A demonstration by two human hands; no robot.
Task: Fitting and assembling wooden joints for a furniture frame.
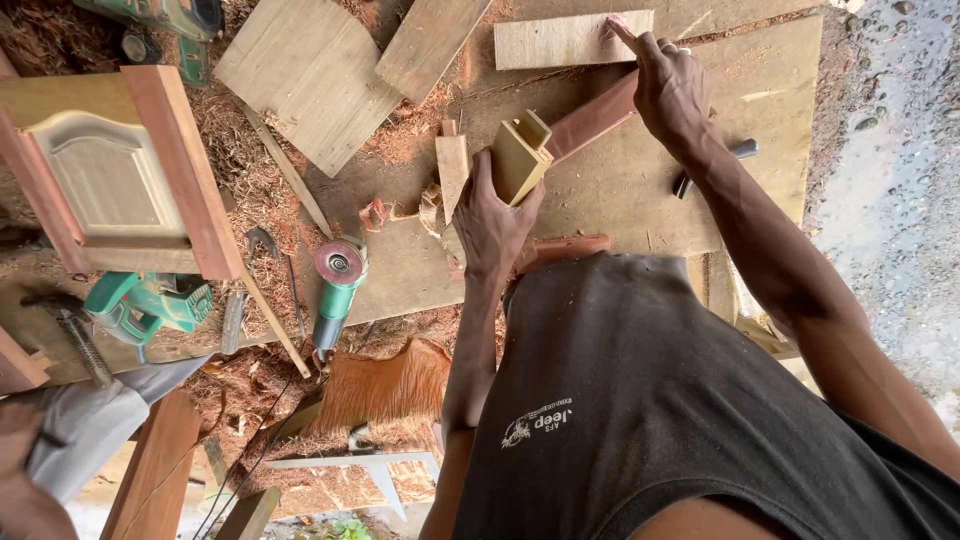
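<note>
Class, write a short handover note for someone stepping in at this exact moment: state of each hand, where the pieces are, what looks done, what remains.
Left hand: gripping the grooved wooden block, holding it against the end of the reddish wood strip.
Right hand: resting on the far end of the strip, index finger stretched onto the small plywood offcut.
Work sits on the plywood sheet among sawdust.
Nearby: angle grinder to the left, arched cabinet door beyond it.
Done: the door looks assembled.
Left: cannot tell whether block and strip are joined; check that first.
</note>
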